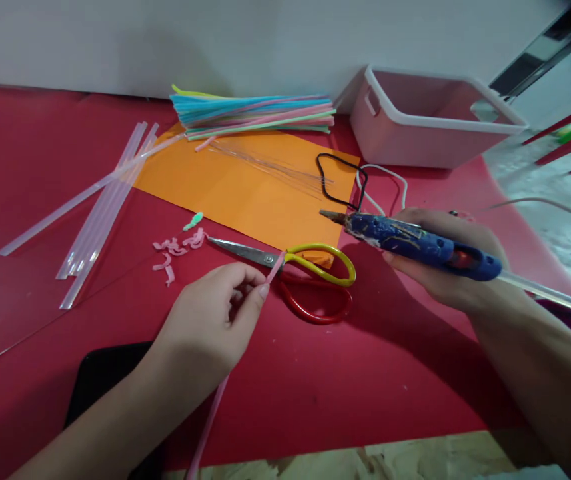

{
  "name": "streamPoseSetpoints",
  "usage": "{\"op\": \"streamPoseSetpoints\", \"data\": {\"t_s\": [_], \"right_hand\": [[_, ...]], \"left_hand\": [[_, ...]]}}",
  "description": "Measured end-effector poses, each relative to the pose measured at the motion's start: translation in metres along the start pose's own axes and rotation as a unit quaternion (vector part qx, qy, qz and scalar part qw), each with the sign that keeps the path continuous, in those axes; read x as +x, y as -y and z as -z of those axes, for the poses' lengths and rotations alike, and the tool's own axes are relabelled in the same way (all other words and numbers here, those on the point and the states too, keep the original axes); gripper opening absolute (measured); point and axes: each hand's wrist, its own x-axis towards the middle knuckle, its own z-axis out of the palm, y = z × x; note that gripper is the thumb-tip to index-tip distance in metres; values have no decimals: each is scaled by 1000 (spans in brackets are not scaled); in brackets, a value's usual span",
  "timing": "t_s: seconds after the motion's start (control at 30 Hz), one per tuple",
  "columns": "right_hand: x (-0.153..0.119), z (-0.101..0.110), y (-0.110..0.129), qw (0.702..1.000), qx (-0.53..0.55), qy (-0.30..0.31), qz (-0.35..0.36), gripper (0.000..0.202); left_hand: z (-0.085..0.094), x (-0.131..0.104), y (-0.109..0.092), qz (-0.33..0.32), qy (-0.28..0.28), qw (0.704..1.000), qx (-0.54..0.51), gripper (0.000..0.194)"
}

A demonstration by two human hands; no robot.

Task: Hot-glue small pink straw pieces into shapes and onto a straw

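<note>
My left hand (215, 307) pinches a thin pink strip (276, 267) near one end; its long tail hangs down below the wrist toward the front edge. In my right hand (440, 267) is a blue glue gun (415, 245), its worn metal nozzle pointing left and a clear glue stick (550, 293) sticking out of its back. Scissors (255, 255) with one yellow and one red handle lie on the table just beyond my left fingers. Pink curled scraps (170, 248) and a small green piece (194, 221) lie left of the blades.
An orange sheet (275, 207) bears thin clear strands and a bundle of coloured pipe cleaners (255, 115). Spare glue sticks (105, 207) lie at left. A pink basket (415, 133) stands back right, near black and white cord loops. A black flat object (100, 373) is under my left forearm.
</note>
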Motion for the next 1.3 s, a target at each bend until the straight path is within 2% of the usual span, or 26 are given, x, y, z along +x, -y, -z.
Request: {"op": "streamPoseSetpoints", "data": {"t_s": [0.13, 0.23, 0.3, 0.43, 0.5, 0.67, 0.87, 1.0, 1.3], "right_hand": [[-16, 1, 7, 999, 9, 45, -7, 11], [-29, 1, 9, 996, 0, 65, 56, 28], [-32, -2, 9, 993, 28, 63, 96, 35], [-32, -13, 9, 980, 88, 46, 174, 28], [-31, -19, 9, 975, 94, 33, 197, 26], [-32, -28, 7, 977, 77, 28, 197, 24], [-34, -28, 5, 979, 62, 36, 191, 21], [-34, -26, 7, 979, 48, 48, 191, 22], [-33, -25, 5, 978, 44, 38, 199, 20]], "left_hand": [[-6, -3, -11, 33, 17, 996, -87, 11], [-12, -4, -16, 89, 10, 979, -183, 11], [-13, -3, -16, 101, 13, 969, -227, 11], [-11, -2, -18, 110, -29, 960, -257, 15], [-10, -3, -20, 118, -54, 959, -250, 16], [-8, -7, -23, 119, -67, 967, -217, 15], [-4, -10, -20, 37, -95, 991, -87, 8], [-7, -12, -23, 27, -127, 989, -72, 12], [-6, -12, -13, -47, -114, 992, -34, 10]]}}
